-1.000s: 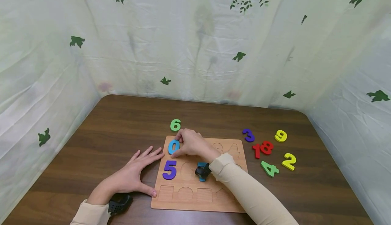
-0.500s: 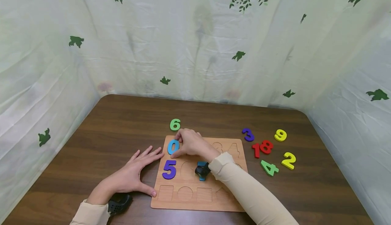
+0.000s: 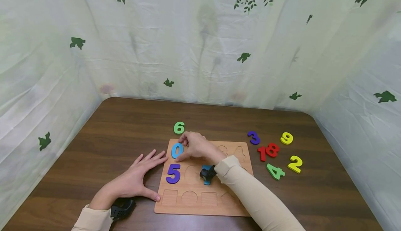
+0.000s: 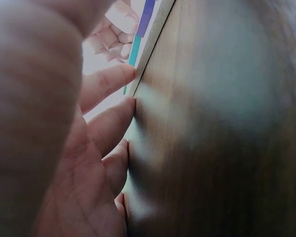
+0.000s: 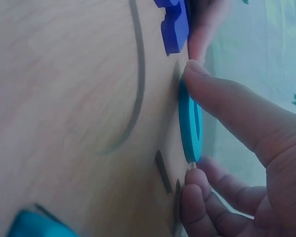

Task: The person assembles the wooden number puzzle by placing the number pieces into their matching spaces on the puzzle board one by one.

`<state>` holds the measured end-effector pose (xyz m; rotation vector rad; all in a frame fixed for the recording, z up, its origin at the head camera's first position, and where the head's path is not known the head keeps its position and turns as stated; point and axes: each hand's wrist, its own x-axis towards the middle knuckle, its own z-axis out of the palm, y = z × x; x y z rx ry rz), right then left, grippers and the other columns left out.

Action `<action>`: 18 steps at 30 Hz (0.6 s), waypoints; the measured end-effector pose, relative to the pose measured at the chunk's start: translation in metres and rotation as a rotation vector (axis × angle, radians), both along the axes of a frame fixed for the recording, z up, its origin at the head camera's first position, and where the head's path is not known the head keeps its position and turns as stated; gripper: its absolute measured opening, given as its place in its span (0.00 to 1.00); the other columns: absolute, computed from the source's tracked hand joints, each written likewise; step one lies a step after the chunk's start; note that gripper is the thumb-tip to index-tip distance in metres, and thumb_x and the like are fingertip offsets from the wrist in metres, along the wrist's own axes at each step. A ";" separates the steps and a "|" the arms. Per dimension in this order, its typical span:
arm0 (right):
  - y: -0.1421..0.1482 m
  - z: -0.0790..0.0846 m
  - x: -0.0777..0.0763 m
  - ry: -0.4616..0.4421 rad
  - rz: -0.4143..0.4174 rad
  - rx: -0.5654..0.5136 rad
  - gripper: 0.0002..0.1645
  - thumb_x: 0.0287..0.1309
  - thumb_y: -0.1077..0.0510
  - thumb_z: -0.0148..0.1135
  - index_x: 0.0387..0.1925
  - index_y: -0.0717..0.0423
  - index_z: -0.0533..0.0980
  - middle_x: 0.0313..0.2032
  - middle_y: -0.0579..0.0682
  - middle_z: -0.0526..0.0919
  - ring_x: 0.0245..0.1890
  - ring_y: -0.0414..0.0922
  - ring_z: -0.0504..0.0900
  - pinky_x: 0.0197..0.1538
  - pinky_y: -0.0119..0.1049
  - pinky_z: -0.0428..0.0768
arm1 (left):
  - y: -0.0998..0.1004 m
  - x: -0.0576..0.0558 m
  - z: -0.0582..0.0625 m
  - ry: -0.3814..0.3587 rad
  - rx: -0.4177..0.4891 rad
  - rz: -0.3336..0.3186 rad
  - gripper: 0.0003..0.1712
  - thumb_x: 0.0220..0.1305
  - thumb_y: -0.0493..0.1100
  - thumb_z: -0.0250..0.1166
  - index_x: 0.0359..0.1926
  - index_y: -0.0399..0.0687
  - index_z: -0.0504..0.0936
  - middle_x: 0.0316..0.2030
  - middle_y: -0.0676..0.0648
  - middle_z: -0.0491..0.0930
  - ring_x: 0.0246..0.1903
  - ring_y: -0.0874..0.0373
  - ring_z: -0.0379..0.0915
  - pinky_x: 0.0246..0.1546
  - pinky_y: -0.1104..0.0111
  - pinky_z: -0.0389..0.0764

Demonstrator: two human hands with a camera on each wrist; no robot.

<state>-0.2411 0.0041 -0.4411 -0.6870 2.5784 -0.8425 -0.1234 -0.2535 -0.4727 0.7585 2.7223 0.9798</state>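
My right hand point(image 3: 198, 147) pinches a blue number 0 point(image 3: 177, 151) between thumb and fingers at the far left corner of a wooden puzzle board point(image 3: 200, 208). In the right wrist view the 0 point(image 5: 190, 123) has the thumb at one end and fingertips at the other. My left hand point(image 3: 133, 180) lies spread on the table, its thumb and a fingertip touching the board's left edge. A purple number 5 point(image 3: 173, 174) sits on the board just below the 0. A blue piece point(image 3: 206, 179) is partly hidden under the right wrist's camera.
A green 6 point(image 3: 179, 128) lies behind the board. To the right are a purple 3 point(image 3: 254, 138), a red 1 point(image 3: 262, 153), a red 8 point(image 3: 272, 150), a yellow 9 point(image 3: 286, 138), a yellow 2 point(image 3: 295, 164) and a green 4 point(image 3: 275, 172). Cloth walls surround the brown table point(image 3: 141, 119).
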 end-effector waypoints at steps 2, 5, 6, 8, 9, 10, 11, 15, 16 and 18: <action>0.002 0.000 -0.001 -0.008 0.015 -0.029 0.37 0.46 0.43 0.89 0.55 0.49 0.81 0.43 0.43 0.82 0.42 0.39 0.77 0.48 0.32 0.76 | 0.000 0.000 0.000 -0.005 -0.001 0.001 0.68 0.40 0.74 0.84 0.81 0.58 0.69 0.83 0.43 0.62 0.83 0.27 0.44 0.76 0.23 0.38; 0.007 0.002 -0.002 -0.004 0.050 -0.071 0.36 0.48 0.45 0.89 0.55 0.51 0.81 0.44 0.45 0.84 0.42 0.40 0.78 0.47 0.29 0.79 | 0.000 0.000 -0.001 -0.008 -0.001 0.002 0.68 0.40 0.74 0.84 0.81 0.59 0.69 0.83 0.43 0.61 0.84 0.27 0.44 0.76 0.23 0.38; 0.010 0.003 -0.002 -0.004 0.061 -0.086 0.35 0.48 0.46 0.89 0.55 0.52 0.81 0.45 0.47 0.84 0.42 0.40 0.79 0.48 0.29 0.80 | 0.000 0.000 -0.001 -0.008 -0.001 0.003 0.68 0.40 0.74 0.84 0.81 0.59 0.69 0.83 0.43 0.61 0.84 0.27 0.44 0.76 0.23 0.38; 0.014 0.005 -0.002 0.003 0.076 -0.105 0.35 0.50 0.48 0.88 0.56 0.53 0.81 0.45 0.49 0.85 0.43 0.41 0.80 0.49 0.29 0.81 | 0.000 0.000 -0.001 -0.008 -0.001 0.002 0.68 0.40 0.74 0.84 0.81 0.59 0.69 0.83 0.43 0.62 0.84 0.27 0.44 0.76 0.24 0.38; 0.017 0.006 -0.002 0.005 0.083 -0.112 0.34 0.50 0.48 0.88 0.56 0.54 0.81 0.46 0.49 0.86 0.43 0.42 0.81 0.50 0.30 0.82 | 0.000 0.000 -0.001 -0.008 -0.001 0.001 0.68 0.40 0.74 0.84 0.81 0.59 0.68 0.83 0.43 0.62 0.84 0.27 0.44 0.77 0.24 0.38; 0.020 0.007 -0.002 0.004 0.087 -0.120 0.34 0.51 0.49 0.87 0.56 0.54 0.81 0.47 0.50 0.86 0.44 0.42 0.82 0.51 0.31 0.83 | 0.000 -0.001 -0.001 -0.009 0.000 0.001 0.68 0.40 0.74 0.84 0.81 0.59 0.68 0.83 0.43 0.62 0.84 0.27 0.43 0.77 0.24 0.37; 0.024 0.009 -0.002 0.002 0.086 -0.125 0.34 0.52 0.49 0.87 0.57 0.54 0.82 0.48 0.50 0.87 0.45 0.43 0.83 0.52 0.32 0.83 | 0.000 -0.001 -0.001 -0.010 0.000 0.001 0.68 0.40 0.74 0.84 0.81 0.59 0.68 0.83 0.44 0.61 0.84 0.27 0.43 0.77 0.24 0.37; 0.042 0.014 -0.001 -0.013 0.069 -0.131 0.33 0.56 0.50 0.85 0.61 0.53 0.83 0.55 0.50 0.87 0.51 0.45 0.85 0.57 0.38 0.86 | 0.000 -0.001 -0.001 -0.015 0.002 0.003 0.68 0.40 0.74 0.85 0.81 0.59 0.68 0.84 0.44 0.61 0.84 0.28 0.43 0.77 0.24 0.37; 0.047 0.015 -0.001 -0.020 0.063 -0.135 0.34 0.56 0.50 0.84 0.62 0.53 0.82 0.57 0.50 0.87 0.52 0.45 0.86 0.58 0.40 0.86 | 0.000 -0.001 -0.001 -0.016 0.003 0.003 0.68 0.40 0.74 0.84 0.81 0.59 0.68 0.84 0.43 0.61 0.84 0.28 0.43 0.77 0.24 0.37; 0.058 0.017 0.000 -0.029 0.051 -0.145 0.35 0.58 0.51 0.83 0.65 0.52 0.82 0.60 0.50 0.87 0.53 0.46 0.86 0.59 0.42 0.86 | -0.001 -0.001 0.000 -0.019 0.005 0.005 0.68 0.40 0.74 0.84 0.81 0.59 0.68 0.84 0.43 0.61 0.84 0.27 0.43 0.77 0.24 0.37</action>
